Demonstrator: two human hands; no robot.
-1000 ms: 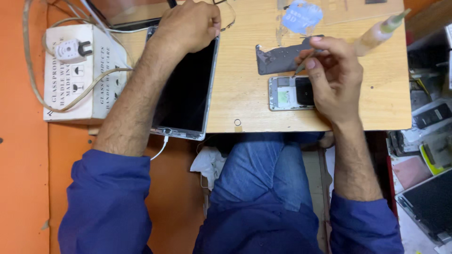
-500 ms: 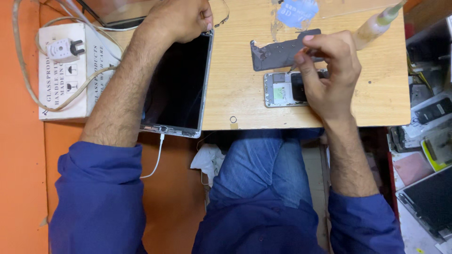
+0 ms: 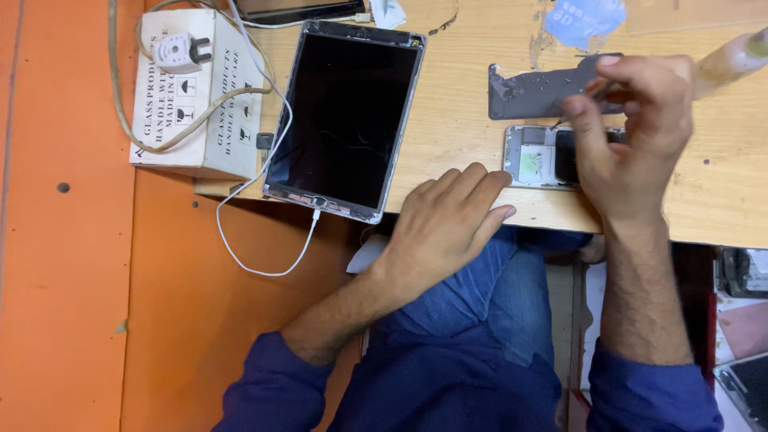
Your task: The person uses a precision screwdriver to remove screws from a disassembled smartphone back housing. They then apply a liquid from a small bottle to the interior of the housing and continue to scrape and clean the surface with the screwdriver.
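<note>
While the right hand (image 3: 632, 136) hovers over the opened phone (image 3: 544, 156), its thumb and fingers are drawn together in a pinch around a thin tool, whose tip points down at the phone's exposed interior; the tool itself is blurred and its kind cannot be told. That phone lies face down near the front edge of the wooden table (image 3: 464, 120), with a dark flat back panel (image 3: 528, 92) just beyond it, lying flat on the wood.

Left hand (image 3: 444, 220): palm down at the table's front edge, fingers extended and held loosely together, tips resting on the wood between the tablet (image 3: 344, 120) and the phone. It grips nothing.

Tablet: dark screen up, slightly tilted on the table, its near corner overhanging the edge. A white cable (image 3: 264, 232) is plugged into its lower end and loops down off the table.

Surroundings: a white cardboard box (image 3: 196, 112) stands just left of the tablet, with a white plug (image 3: 178, 52) and a tan cord on top. A light bottle (image 3: 736, 60) lies at the far right, partly behind the right hand. A blue scrap (image 3: 584, 20) sits at the table's far edge. The floor (image 3: 72, 280) is orange. Both forearms are bare, sleeves blue.
</note>
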